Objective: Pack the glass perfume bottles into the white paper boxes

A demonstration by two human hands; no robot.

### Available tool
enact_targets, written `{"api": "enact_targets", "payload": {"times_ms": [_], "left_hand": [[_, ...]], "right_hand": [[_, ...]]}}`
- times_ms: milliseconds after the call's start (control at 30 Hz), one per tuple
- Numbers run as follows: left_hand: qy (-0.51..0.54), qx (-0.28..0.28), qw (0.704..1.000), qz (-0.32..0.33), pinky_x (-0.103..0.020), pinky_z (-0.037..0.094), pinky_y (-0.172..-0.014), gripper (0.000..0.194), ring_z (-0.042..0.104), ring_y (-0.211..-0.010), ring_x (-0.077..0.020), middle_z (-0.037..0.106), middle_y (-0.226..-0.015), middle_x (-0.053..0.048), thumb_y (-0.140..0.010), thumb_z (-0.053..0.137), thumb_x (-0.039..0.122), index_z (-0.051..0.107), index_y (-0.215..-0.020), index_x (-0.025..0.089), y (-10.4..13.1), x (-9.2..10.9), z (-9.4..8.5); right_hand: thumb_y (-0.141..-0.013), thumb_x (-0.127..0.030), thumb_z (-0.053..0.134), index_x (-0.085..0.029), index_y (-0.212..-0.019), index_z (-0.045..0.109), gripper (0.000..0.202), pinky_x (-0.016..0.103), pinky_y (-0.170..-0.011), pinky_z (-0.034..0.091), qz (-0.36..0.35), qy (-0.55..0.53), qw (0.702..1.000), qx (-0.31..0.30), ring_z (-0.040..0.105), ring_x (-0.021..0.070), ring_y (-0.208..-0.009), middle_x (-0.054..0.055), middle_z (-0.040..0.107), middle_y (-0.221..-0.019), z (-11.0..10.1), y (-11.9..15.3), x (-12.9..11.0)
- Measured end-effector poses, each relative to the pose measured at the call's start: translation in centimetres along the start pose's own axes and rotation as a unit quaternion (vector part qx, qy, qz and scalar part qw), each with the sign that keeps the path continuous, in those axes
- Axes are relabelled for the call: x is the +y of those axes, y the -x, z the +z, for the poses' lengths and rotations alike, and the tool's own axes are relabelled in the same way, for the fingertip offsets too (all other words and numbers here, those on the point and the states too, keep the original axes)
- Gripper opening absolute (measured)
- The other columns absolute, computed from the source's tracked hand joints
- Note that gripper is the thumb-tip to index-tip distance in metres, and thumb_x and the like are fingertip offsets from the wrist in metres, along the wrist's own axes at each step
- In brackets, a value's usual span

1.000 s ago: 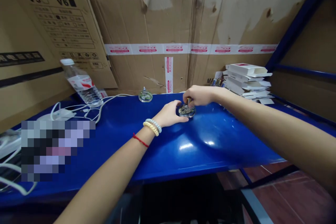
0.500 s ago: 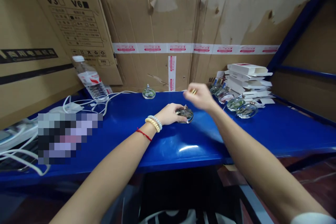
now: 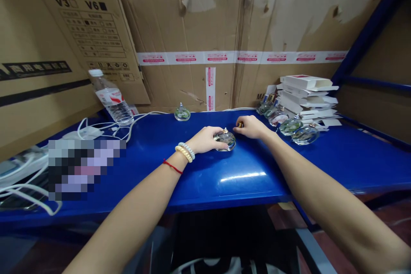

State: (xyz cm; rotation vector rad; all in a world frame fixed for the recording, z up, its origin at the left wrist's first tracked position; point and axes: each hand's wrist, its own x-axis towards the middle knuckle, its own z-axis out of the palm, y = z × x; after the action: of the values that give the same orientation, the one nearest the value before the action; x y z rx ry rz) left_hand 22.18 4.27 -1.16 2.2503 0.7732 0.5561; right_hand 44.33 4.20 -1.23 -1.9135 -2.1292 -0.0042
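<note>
My left hand (image 3: 207, 139) grips a round clear glass perfume bottle (image 3: 227, 140) from its left side; the bottle stands upright on the blue table, its thin spray nozzle bare on top. Just right of it, low over the table, my right hand (image 3: 252, 127) is closed on a small gold perfume cap (image 3: 240, 124), pinched between thumb and fingers. A similar capless perfume bottle (image 3: 182, 113) with a green tint stands further back, left of the centre.
At the right back, several glass bottles (image 3: 290, 126) stand before a stack of white flat cartons (image 3: 306, 94). A water bottle (image 3: 114, 100) leans at the left near white cables (image 3: 84, 130). Cardboard (image 3: 192, 21) walls the back of the blue table (image 3: 205, 180).
My right hand has come down from above the bottle to beside its right, the gold cap still in its fingers. The left hand keeps its hold on the perfume bottle.
</note>
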Motion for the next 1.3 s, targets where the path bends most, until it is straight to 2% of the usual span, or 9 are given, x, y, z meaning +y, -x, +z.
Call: {"api": "enact_targets", "payload": {"times_ms": [133,267,333,467,600,867,1067,1200,1300], "left_hand": [[0.008,0.015,1.000,-0.007,-0.029,0.046,-0.077,0.042,0.063,-0.086,-0.0195,0.071,-0.092,-0.005,-0.064,0.077,0.036,0.066,-0.098,0.015,0.1,0.1,0.1],[0.014,0.040,0.999,-0.012,-0.030,0.047,-0.077,0.052,0.064,-0.086,-0.0201,0.071,-0.094,-0.005,-0.060,0.080,0.037,0.064,-0.104,0.016,0.2,0.2,0.4],[-0.010,0.057,0.998,-0.019,-0.029,0.045,-0.073,0.045,0.063,-0.081,-0.0192,0.070,-0.087,-0.004,-0.060,0.080,0.039,0.066,-0.096,0.016,0.1,0.2,0.5],[-0.040,0.070,0.996,-0.036,-0.027,0.039,-0.062,0.033,0.058,-0.069,-0.0158,0.066,-0.072,-0.001,-0.061,0.079,0.041,0.068,-0.079,0.015,0.0,0.3,0.7],[-0.037,0.066,0.997,-0.036,-0.025,0.036,-0.058,0.030,0.054,-0.064,-0.0135,0.064,-0.067,0.000,-0.060,0.079,0.038,0.067,-0.073,0.014,0.0,0.5,0.6],[0.034,0.029,0.999,-0.026,-0.024,0.038,-0.057,0.031,0.055,-0.063,-0.0131,0.065,-0.068,0.000,-0.057,0.080,0.036,0.064,-0.072,0.013,-0.1,0.0,0.5],[-0.013,0.020,1.000,-0.020,-0.025,0.038,-0.057,0.031,0.055,-0.062,-0.0132,0.064,-0.065,0.001,-0.061,0.079,0.039,0.065,-0.073,0.014,-0.1,0.0,0.1],[-0.069,0.025,0.997,-0.016,-0.026,0.040,-0.060,0.028,0.057,-0.065,-0.0153,0.065,-0.068,0.001,-0.063,0.077,0.039,0.066,-0.076,0.016,0.0,-0.4,-1.6],[-0.130,0.057,0.989,-0.044,-0.030,0.045,-0.072,0.025,0.062,-0.076,-0.0200,0.070,-0.078,-0.001,-0.062,0.077,0.036,0.068,-0.078,0.019,0.6,-1.5,-3.9]], "right_hand": [[-0.082,-0.041,0.059,-0.018,-0.096,0.067,0.028,0.029,-0.075,0.045,0.000,0.018,0.998,-0.061,0.064,0.0224,-0.090,0.010,0.071,-0.097,0.3,0.2,1.0],[-0.080,-0.044,0.062,-0.013,-0.102,0.066,0.038,0.033,-0.083,0.045,-0.057,-0.033,0.996,0.052,0.062,0.0237,-0.094,0.014,0.068,-0.102,-0.6,1.2,0.6],[-0.081,-0.044,0.060,-0.013,-0.098,0.066,0.035,0.030,-0.078,0.046,-0.108,-0.115,0.983,0.097,0.061,0.0195,-0.085,0.011,0.069,-0.094,-1.2,1.9,-0.4],[-0.080,-0.051,0.059,-0.016,-0.083,0.065,0.036,0.023,-0.056,0.036,-0.167,-0.216,0.960,0.066,0.050,0.0103,-0.056,0.001,0.063,-0.065,-1.8,3.1,-3.4],[-0.081,-0.043,0.060,-0.017,-0.070,0.061,0.029,0.022,-0.053,0.031,-0.169,-0.186,0.965,0.072,0.046,0.0082,-0.050,-0.001,0.058,-0.055,-1.7,3.4,-5.0],[-0.082,-0.036,0.057,-0.018,-0.069,0.058,0.023,0.022,-0.054,0.034,-0.181,-0.214,0.958,0.060,0.048,0.0092,-0.050,-0.001,0.058,-0.055,-2.0,3.6,-5.2],[-0.079,-0.046,0.061,-0.016,-0.074,0.063,0.030,0.022,-0.052,0.034,-0.173,-0.267,0.947,0.041,0.046,0.0082,-0.050,-0.001,0.058,-0.056,-1.7,3.4,-4.7],[-0.074,-0.057,0.064,-0.015,-0.083,0.067,0.043,0.023,-0.054,0.036,-0.139,-0.285,0.947,0.043,0.047,0.0094,-0.053,-0.001,0.059,-0.059,-2.0,3.1,-3.2],[-0.078,-0.050,0.062,-0.015,-0.083,0.069,0.036,0.025,-0.061,0.041,-0.076,-0.209,0.971,0.088,0.052,0.0115,-0.059,0.002,0.064,-0.068,-2.2,2.5,-1.4]]}}
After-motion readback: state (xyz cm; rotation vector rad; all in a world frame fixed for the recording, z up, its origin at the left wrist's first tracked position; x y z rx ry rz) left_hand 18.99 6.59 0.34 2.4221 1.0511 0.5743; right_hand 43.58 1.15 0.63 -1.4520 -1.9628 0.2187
